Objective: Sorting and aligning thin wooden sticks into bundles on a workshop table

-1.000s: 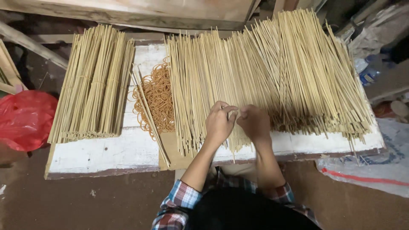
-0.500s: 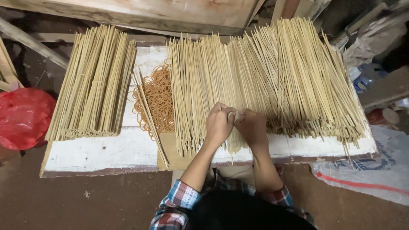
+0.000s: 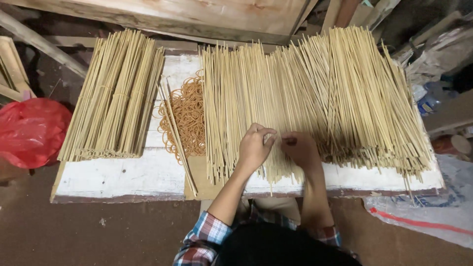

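A wide loose spread of thin bamboo sticks (image 3: 320, 93) lies across a white-painted board (image 3: 113, 175). My left hand (image 3: 254, 146) and my right hand (image 3: 300, 148) rest side by side on the near ends of these sticks, fingers curled and pinching a few sticks between them. To the left lies a pile of tan rubber bands (image 3: 186, 117), with a couple of single sticks across it. Farther left sits a stack of tied stick bundles (image 3: 116, 93).
A red plastic bag (image 3: 29, 130) lies on the brown floor at the left. Wooden planks (image 3: 197, 17) run along the back. Bags and a bottle crowd the right side, with a white sack (image 3: 423, 216) on the floor there.
My hands stay in the same place on the sticks; only the fingers shift slightly as they work the sticks. The view has drifted a little.
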